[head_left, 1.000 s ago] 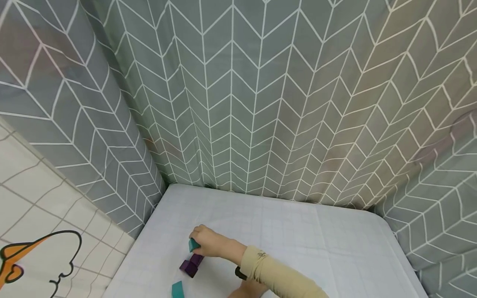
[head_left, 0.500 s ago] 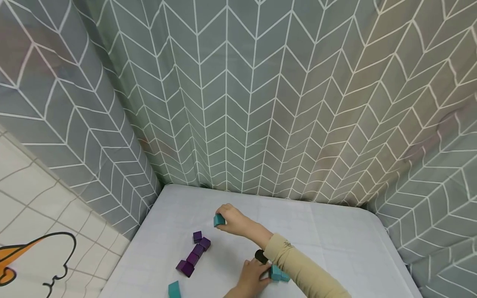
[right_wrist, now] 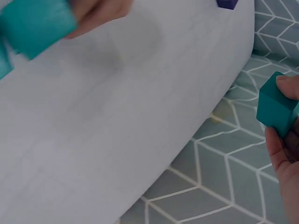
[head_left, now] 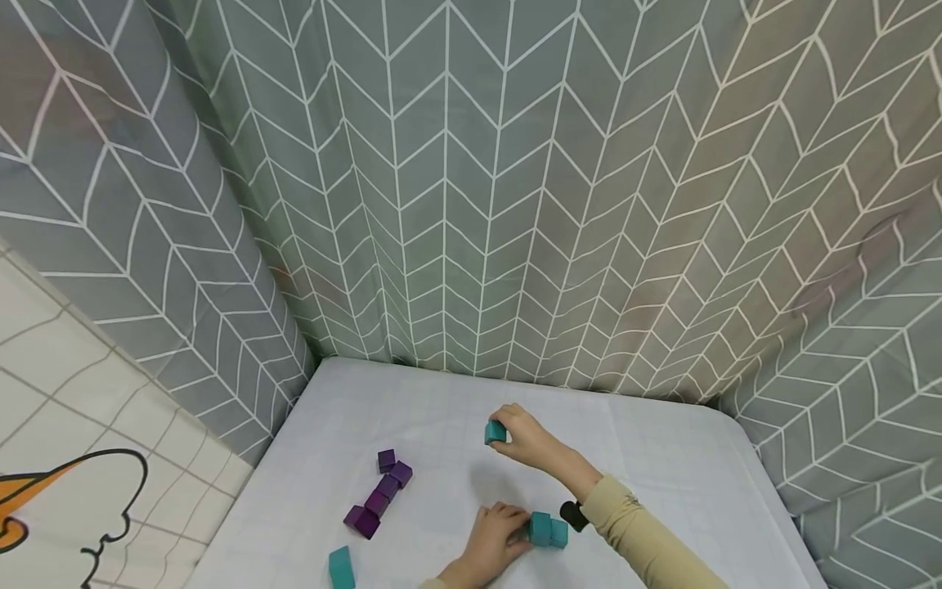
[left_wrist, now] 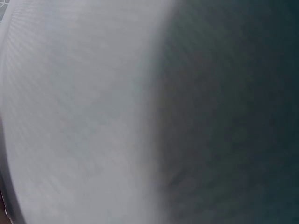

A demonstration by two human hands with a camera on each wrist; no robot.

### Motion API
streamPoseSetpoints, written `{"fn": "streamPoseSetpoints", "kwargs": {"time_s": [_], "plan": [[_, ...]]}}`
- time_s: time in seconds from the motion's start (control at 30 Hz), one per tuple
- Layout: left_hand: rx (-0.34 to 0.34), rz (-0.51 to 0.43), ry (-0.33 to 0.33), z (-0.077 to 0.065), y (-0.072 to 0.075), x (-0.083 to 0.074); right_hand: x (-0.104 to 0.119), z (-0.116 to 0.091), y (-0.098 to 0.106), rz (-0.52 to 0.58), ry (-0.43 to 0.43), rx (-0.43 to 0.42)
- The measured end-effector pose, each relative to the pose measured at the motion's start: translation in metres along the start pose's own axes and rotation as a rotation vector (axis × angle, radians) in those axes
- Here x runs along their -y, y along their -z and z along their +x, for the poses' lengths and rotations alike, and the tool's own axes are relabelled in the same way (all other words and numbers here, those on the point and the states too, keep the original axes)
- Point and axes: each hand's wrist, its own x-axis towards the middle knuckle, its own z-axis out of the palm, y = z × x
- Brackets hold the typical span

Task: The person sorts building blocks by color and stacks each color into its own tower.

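Raised over the far middle of the table, my right hand pinches a teal block between thumb and fingers. The right wrist view shows this teal block at its right edge, with the thumb on top. Lower down, my left hand holds the left end of a small group of teal blocks, its fingers and thumb bent around that end. The contact there is partly hidden. In the left wrist view a dark teal, blurred surface fills the right half.
Several purple blocks lie in a crooked row on the left of the white-covered table. Another teal block lies near the front left. Patterned grey curtains hang behind and around the table.
My right hand has carried its teal block away from the purple row, rightward and up. My left hand, earlier mostly hidden under the right sleeve, now shows beside the teal group.
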Motion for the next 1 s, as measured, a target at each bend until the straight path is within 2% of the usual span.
{"fn": "streamPoseSetpoints", "kwargs": {"time_s": [0.27,0.6,0.77,1.0], "plan": [[-0.075,0.065,-0.041,0.001,0.0,0.001,-0.02,-0.05,0.003,-0.002,-0.062,-0.034],[-0.115,0.089,-0.043,0.001,-0.003,0.001,-0.021,-0.111,-0.009,0.059,-0.185,0.073],[-0.104,0.074,-0.032,0.0,-0.002,0.0,-0.019,-0.131,-0.016,0.104,-0.229,0.104],[-0.11,0.084,-0.035,0.002,0.001,-0.002,-0.022,-0.145,-0.021,0.09,-0.238,0.054]]}}
